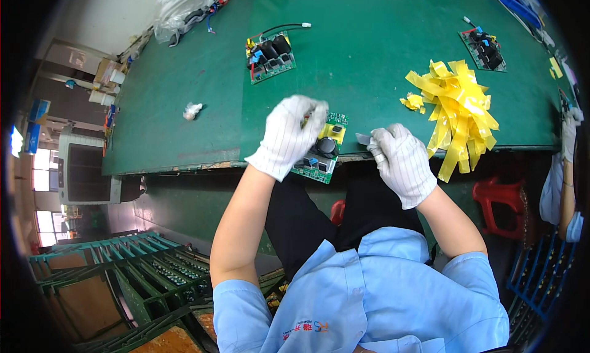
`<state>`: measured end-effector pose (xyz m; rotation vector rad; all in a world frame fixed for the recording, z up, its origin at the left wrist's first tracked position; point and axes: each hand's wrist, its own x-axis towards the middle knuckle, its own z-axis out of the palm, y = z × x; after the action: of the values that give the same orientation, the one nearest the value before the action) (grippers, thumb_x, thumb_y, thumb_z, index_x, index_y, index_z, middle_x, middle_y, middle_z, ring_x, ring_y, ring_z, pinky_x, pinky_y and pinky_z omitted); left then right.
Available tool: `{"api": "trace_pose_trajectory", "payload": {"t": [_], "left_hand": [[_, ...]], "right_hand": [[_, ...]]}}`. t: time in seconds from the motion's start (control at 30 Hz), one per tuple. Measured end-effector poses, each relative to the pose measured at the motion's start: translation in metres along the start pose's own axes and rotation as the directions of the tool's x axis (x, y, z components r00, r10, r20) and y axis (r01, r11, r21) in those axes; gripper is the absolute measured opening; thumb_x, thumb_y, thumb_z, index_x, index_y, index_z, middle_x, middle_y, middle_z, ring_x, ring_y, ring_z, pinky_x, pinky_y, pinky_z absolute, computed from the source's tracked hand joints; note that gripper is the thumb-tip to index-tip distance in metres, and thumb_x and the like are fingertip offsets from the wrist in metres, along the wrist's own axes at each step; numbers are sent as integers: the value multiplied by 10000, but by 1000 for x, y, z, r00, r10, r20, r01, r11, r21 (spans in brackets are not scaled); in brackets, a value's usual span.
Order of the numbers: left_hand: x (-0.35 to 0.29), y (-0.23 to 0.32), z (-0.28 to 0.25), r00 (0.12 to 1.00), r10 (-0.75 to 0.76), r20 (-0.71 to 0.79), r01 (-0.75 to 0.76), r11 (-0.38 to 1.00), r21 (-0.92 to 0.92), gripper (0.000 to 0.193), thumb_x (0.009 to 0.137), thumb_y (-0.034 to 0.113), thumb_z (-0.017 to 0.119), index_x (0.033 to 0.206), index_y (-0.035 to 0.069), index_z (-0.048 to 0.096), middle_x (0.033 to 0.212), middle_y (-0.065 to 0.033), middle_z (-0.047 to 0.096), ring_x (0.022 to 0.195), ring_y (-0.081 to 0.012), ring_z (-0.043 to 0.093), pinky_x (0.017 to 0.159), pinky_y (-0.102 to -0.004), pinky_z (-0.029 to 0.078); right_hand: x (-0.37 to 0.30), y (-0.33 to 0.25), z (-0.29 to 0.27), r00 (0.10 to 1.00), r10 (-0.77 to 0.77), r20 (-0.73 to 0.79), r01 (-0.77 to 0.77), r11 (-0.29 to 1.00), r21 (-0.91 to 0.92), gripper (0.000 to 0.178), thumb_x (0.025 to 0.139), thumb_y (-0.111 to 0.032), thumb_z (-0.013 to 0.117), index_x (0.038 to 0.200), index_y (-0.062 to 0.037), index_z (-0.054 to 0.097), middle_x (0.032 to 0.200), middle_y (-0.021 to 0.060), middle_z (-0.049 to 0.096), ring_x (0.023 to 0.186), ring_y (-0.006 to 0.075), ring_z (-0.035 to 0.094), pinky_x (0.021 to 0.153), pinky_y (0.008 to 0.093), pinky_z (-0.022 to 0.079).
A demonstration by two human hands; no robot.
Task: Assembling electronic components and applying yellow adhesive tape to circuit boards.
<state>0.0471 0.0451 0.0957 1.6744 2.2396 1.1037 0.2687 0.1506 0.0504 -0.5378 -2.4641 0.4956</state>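
Note:
A green circuit board (317,171) carries a round black coil, a blue part and yellow tape, and it sits at the near edge of the table in front of me. My left hand (291,134), in a white striped glove, is over its left side. Those fingers are curled together and slightly blurred; what they hold, if anything, is hidden. Just right of the board, my gloved right hand (402,162) pinches a small flat grey piece (363,139) that points toward the board. The kind of that piece is not clear.
Yellow tape strips (461,116) hang over the table edge at right. Two more circuit boards (270,58) (484,48) lie farther back on the green table (184,70). A crumpled white wad (192,111) is at left. Beyond a red stool (501,208), another person's arm (568,168) shows.

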Motion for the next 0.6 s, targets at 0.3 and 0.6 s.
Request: {"api": "trace_pose_trajectory", "payload": {"t": [0.3,0.6], "left_hand": [[26,-18,29,951,-19,308,-73,956,284,475,797,464,704,1063,71,726,1127,-132,673,1104,-318,611,985,-427,460],[27,-21,30,942,-17,334,-93,946,311,571,772,516,710,1137,77,706,1250,-149,623,1193,-325,568,1049,-450,408]], "right_hand": [[-7,-14,21,989,-48,137,53,998,-36,266,815,-161,655,1075,-112,629,900,72,544,846,259,583,670,402,491],[0,-16,20,979,6,203,10,997,-75,301,750,-93,699,1050,-112,676,881,60,565,812,262,584,633,410,487]]}}
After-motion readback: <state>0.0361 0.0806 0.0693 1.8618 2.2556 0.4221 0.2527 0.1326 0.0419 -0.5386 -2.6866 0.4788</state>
